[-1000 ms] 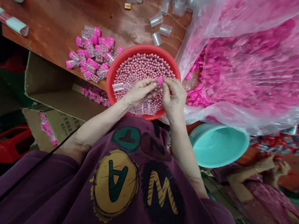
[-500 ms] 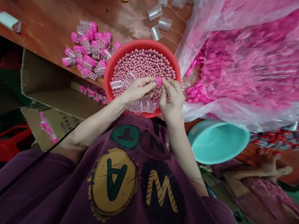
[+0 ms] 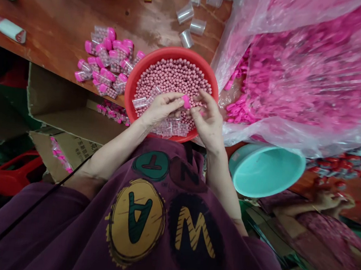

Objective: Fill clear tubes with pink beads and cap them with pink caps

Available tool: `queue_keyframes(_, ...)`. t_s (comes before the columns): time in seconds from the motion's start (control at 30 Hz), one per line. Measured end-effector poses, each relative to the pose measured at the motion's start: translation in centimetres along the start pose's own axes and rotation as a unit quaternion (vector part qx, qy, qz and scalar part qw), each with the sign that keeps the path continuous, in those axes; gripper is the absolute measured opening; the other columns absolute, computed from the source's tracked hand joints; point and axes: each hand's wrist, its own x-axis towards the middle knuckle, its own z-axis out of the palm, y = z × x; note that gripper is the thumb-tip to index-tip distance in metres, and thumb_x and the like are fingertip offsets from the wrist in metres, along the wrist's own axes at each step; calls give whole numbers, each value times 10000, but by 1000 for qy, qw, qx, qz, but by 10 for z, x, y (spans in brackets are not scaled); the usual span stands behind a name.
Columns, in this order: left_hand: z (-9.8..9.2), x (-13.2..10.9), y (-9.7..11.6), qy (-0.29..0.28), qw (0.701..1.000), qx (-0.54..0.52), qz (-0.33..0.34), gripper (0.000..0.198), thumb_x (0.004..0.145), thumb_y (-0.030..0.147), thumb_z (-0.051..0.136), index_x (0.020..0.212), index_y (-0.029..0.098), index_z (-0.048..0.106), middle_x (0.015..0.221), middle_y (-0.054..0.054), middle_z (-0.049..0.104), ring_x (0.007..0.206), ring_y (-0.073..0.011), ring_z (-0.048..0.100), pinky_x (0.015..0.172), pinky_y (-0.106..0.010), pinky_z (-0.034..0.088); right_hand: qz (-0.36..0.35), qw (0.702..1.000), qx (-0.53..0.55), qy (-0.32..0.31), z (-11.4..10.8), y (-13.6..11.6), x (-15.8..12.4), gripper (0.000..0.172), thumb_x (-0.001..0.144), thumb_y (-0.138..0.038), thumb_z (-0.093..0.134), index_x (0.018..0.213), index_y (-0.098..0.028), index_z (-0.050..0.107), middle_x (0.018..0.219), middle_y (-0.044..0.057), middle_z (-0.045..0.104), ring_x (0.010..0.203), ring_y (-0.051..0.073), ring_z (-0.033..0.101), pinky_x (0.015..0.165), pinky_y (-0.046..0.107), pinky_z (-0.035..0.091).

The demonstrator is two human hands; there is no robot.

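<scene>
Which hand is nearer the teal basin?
Right. The right hand is up and left of the teal basin in the picture; the left hand is farther left.

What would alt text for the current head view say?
A left hand holds a pink cap over a red basin of pink beads, the right hand close by. Capped bead containers lie left, pink plastic pieces right.

1. Pink cap [image 3: 186, 101] is showing smooth plastic.
2. Beads [image 3: 174, 75] are looking smooth, satiny.
3. Tabletop [image 3: 66, 20] is showing glossy wood.
4. Bag [image 3: 273, 136] is showing glossy, crinkled plastic.
5. Box [image 3: 55, 98] is showing matt cardboard.
</scene>
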Motion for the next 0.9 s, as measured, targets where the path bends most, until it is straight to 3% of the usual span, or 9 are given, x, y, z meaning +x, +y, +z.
queue_keyframes(0.07, -4, 0, -1, -1, 1000, 18, 6, 296, 907, 458, 956, 1041, 213, 856, 852, 3, 762, 641, -71, 625, 618, -213, 512, 50, 997, 42, 33, 1, 7, 2, 571, 1092, -653, 667, 1565, -347, 572, 1285, 71, 728, 1015, 214, 749, 920, 435, 715)
queue_keyframes(0.13, -5, 1, -5, 9, 1000, 23, 20, 308, 884, 437, 971, 1046, 199, 859, 890, -7, 796, 668, -80, 653, 664, -224, 549, 75, 995, 38, 54, 5, 7, 1, 527, 1083, -667, 674, 1470, -311, 624, 1201, 71, 736, 972, 219, 743, 909, 430, 712)
queue_keyframes(0.23, -2, 3, -13, 33, 999, 25, 25, 260, 915, 387, 940, 1030, 169, 857, 941, -34, 830, 764, -109, 713, 760, -241, 595, 40, 998, -55, 4, 13, -3, -2, 459, 1077, -566, 697, 1417, -259, 667, 1291, 131, 733, 1171, 304, 737, 1093, 549, 673)
queue_keyframes(0.33, 6, 4, -19, 81, 996, 35, 5, 187, 973, 335, 885, 1037, 164, 846, 921, -35, 831, 793, -127, 735, 780, -250, 609, 3, 985, -169, -34, 26, -7, -6, 663, 979, -433, 797, 1551, -180, 578, 1458, 219, 661, 1402, 413, 643, 1232, 678, 569)
queue_keyframes(0.47, 16, 4, -19, 144, 989, 35, -14, 64, 1002, 233, 830, 999, 169, 821, 843, -9, 807, 694, -99, 694, 686, -207, 586, 8, 971, -239, -11, 43, 8, -5, 746, 932, -375, 799, 1576, -140, 505, 1422, 229, 648, 1360, 432, 635, 1204, 714, 554)
queue_keyframes(0.63, 12, -1, -10, 141, 989, 26, -32, 59, 1001, 228, 824, 974, 178, 807, 776, 3, 765, 628, -90, 665, 631, -201, 580, -28, 976, -215, -6, 59, 16, 5, 625, 933, -433, 796, 1450, -169, 565, 1286, 174, 675, 1265, 396, 654, 1148, 671, 577)
queue_keyframes(0.77, -22, -5, 0, 151, 983, 99, 27, 184, 1009, 383, 840, 1039, 204, 804, 814, -9, 758, 638, -118, 672, 612, -243, 579, -47, 984, -168, -47, 75, 1, 27, 657, 939, -449, 805, 1491, -198, 553, 1369, 163, 689, 1311, 373, 661, 1175, 614, 577)
queue_keyframes(0.83, -54, -2, 7, 193, 965, 151, 91, 333, 1016, 535, 817, 1137, 226, 785, 897, -28, 781, 730, -157, 724, 679, -291, 623, -63, 983, -144, -92, 83, -6, 43, 777, 943, -473, 832, 1589, -204, 493, 1521, 177, 659, 1396, 368, 642, 1214, 590, 569)
queue_keyframes(0.9, -92, 2, 16, 252, 930, 205, 170, 478, 1032, 667, 744, 1249, 241, 744, 1064, -65, 806, 958, -219, 793, 863, -380, 677, -47, 979, -156, -124, 89, -8, 57, 752, 985, -474, 818, 1608, -202, 496, 1565, 186, 666, 1428, 380, 634, 1237, 603, 550)
